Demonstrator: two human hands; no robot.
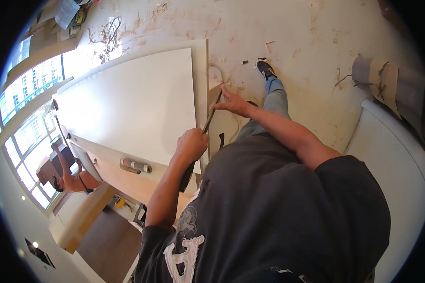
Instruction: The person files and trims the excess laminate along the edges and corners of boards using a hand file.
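A long, thin dark bar (212, 113) slants along the right edge of a white sheet (132, 99); its exact kind cannot be made out. Wrapped round the bar's nearer end is my left hand (192, 143), closed in a fist beside the sheet's near right corner. My right hand (232, 103) grips the far end between thumb and fingers, just past the edge of the pale board (201, 66) under the sheet. A dark object (187, 178) shows partly behind my left forearm.
Several rolls (136, 165) lie on a wooden surface left of me. Another person (78, 180) is by the windows with a dark box. Tangled cable (109, 35) and scraps lie on the stained floor (293, 28). A white panel (392, 151) stands at right, near rolled sheeting (370, 73).
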